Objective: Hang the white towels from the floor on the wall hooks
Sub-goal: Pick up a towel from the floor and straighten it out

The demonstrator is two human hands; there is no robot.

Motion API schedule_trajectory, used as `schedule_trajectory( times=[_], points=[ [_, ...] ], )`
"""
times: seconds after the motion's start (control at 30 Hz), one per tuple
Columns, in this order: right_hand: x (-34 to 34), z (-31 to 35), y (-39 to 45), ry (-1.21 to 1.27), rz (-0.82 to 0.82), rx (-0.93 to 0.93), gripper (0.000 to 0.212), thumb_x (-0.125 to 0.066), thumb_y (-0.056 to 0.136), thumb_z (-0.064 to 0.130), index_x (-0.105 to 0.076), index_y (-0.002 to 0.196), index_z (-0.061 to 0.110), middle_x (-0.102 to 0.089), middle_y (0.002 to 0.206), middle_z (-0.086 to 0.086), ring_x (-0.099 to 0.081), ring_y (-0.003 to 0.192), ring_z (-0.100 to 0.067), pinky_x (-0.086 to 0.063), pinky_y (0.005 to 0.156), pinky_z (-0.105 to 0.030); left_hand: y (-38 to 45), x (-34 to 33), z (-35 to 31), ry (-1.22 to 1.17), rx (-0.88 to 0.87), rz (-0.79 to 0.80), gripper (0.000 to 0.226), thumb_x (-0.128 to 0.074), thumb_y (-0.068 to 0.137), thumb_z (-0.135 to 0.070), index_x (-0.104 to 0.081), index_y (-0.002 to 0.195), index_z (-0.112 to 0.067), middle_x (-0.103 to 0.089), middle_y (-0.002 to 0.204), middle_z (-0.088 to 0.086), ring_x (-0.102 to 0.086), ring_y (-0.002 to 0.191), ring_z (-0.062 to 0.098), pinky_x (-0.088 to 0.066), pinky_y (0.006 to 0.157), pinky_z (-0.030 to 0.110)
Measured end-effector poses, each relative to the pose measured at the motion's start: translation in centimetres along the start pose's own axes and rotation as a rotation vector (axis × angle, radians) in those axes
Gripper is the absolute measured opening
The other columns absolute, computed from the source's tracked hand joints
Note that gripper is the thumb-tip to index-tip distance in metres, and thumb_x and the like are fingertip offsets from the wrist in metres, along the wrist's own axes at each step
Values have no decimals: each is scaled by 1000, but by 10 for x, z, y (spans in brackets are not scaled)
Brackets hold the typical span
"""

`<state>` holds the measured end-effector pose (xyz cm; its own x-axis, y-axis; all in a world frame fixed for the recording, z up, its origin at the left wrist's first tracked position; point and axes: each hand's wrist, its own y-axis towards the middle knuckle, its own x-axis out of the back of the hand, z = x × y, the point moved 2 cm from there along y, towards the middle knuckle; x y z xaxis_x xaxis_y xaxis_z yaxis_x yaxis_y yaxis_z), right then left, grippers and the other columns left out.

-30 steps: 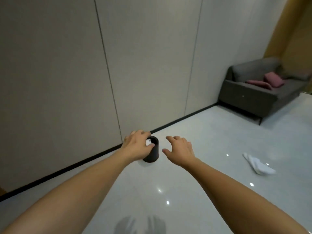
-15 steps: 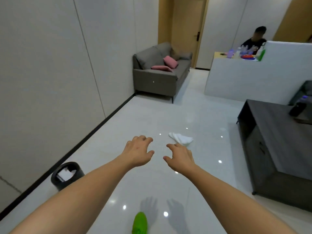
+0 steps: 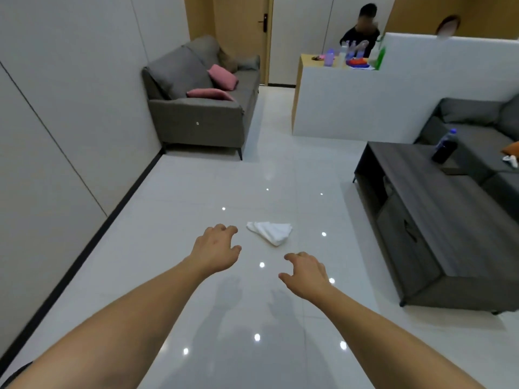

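Observation:
A crumpled white towel (image 3: 271, 233) lies on the glossy white floor, just beyond my hands. My left hand (image 3: 217, 249) hovers to the towel's left, fingers spread and curled, holding nothing. My right hand (image 3: 304, 273) hangs lower and to the right, below the towel, also empty with its fingers apart. Neither hand touches the towel. No wall hooks show in this view.
A grey panelled wall (image 3: 56, 122) runs along the left. A grey sofa (image 3: 202, 108) with pink cushions stands at the far end. A dark low table (image 3: 421, 209) with a bottle (image 3: 445, 147) fills the right. A person sits behind a white counter (image 3: 365, 102).
My view has swung right from the wall and the black bin to the room. The towel now lies closer, just ahead of my hands, which have spread further apart.

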<state>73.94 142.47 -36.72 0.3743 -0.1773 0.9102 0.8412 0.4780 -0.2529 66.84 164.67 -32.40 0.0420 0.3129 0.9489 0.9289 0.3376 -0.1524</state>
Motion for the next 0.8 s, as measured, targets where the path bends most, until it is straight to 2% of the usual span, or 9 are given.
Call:
schedule_trajectory(
  times=[0.13, 0.43, 0.8],
  points=[
    [-6, -9, 50, 13, 44, -70, 55, -58, 89, 47, -47, 138, 26, -57, 123, 0, -53, 116, -23, -41, 97, -37, 61, -12, 14, -2, -15, 71, 54, -47, 92, -43, -39, 142, -26, -43, 143, 4, -39, 129, 26, -39, 100, 39],
    [-12, -32, 222, 38, 110, -100, 59, -58, 88, 48, -45, 141, 25, -55, 129, -3, -51, 122, -24, -39, 99, -38, 223, -42, 28, 5, -14, 149, 50, -47, 93, -39, -41, 141, -24, -45, 139, 3, -42, 125, 24, -41, 99, 40],
    [-10, -80, 452, 75, 325, -147, 58, -58, 89, 45, -45, 141, 22, -53, 133, -6, -50, 124, -26, -38, 102, -40, 441, -77, 32, -74, 126, 286, 50, -50, 93, -35, -44, 140, -20, -47, 137, 7, -47, 121, 27, -44, 96, 39]
  ],
)
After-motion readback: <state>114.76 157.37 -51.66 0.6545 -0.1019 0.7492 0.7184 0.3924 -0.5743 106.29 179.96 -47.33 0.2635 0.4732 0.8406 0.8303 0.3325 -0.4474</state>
